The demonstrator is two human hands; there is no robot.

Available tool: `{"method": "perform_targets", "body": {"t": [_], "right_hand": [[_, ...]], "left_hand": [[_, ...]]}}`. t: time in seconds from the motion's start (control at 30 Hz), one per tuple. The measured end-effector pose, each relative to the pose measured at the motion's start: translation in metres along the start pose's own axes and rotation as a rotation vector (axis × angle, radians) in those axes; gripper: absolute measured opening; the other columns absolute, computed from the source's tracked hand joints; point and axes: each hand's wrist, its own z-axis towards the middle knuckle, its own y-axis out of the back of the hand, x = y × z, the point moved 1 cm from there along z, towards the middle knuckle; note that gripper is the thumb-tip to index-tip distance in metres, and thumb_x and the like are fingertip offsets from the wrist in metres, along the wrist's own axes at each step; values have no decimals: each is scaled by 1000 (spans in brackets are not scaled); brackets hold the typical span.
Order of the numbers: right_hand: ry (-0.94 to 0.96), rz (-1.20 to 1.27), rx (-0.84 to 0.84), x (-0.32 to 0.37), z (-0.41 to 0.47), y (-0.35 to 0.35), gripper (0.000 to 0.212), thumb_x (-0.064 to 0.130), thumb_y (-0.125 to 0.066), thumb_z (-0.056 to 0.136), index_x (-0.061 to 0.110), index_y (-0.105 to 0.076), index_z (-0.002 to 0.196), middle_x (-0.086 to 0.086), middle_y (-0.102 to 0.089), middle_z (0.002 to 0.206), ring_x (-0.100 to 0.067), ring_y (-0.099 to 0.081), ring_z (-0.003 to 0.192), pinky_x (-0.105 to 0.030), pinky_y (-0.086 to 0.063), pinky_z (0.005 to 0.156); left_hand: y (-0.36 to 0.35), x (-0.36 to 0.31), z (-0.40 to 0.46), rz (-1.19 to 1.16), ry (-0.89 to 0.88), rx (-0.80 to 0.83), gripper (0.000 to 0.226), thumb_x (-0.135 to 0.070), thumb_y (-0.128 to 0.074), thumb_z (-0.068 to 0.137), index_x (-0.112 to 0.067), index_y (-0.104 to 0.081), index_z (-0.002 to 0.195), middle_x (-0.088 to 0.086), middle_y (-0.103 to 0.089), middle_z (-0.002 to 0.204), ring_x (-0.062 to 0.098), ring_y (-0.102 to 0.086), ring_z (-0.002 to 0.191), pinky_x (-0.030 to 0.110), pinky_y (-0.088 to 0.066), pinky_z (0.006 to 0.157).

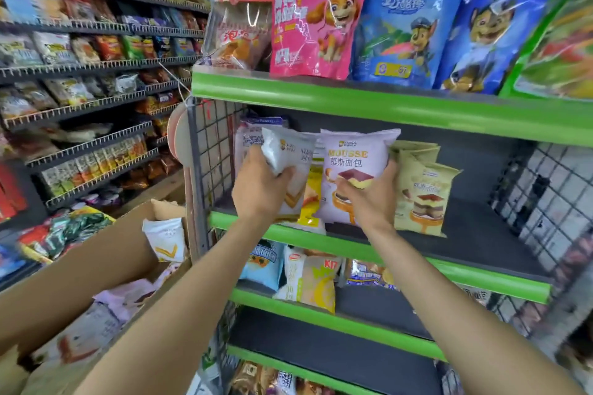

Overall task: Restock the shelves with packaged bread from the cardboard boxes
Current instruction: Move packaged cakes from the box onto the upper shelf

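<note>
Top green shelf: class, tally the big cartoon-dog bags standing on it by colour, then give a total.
Pink bag: 1
Blue bags: 2
Total: 3

A pink cartoon-dog snack bag [313,14] stands just left of two blue cartoon-dog bags [414,18]; snack racks [83,80] farther left.

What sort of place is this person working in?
Most likely a small grocery or convenience store. Green-edged shelves hold packaged snacks, a long aisle rack on the left is packed with bagged goods, and the hands are setting bread packets on a shelf beside an open cardboard box.
</note>
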Motion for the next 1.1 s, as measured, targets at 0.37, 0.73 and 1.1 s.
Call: {"method": "perform_targets", "body": {"t": [0.37,0.73,1.1], "right_hand": [[49,-183,91,-67,102,-26,98,34,-78,72,9,-17,144,-20,-41,137,-36,-44,125,-40,-40,97],[425,-652,-42,-103,88,-64,104,17,-84,68,-3,-18,146,-31,-14,149,-42,-30,137,-40,-39,108],[500,-835,283,-86,90,-48,70,8,-48,93,8,-9,150,-18,1,158,-32,7,147,-40,-7,121]], "left_hand": [[-66,-2,48,-226,37,65,51,-39,-78,72,-10,-52,105,9,-66,100,29,-62,91,46,-53,78],[-75,17,59,-345,91,144,47,-29,-79,73,-9,-57,109,-3,-69,92,6,-66,81,22,-53,73],[-64,8,48,-488,147,211,44,-20,-79,73,-3,-57,107,6,-72,97,17,-70,85,23,-55,72]]}}
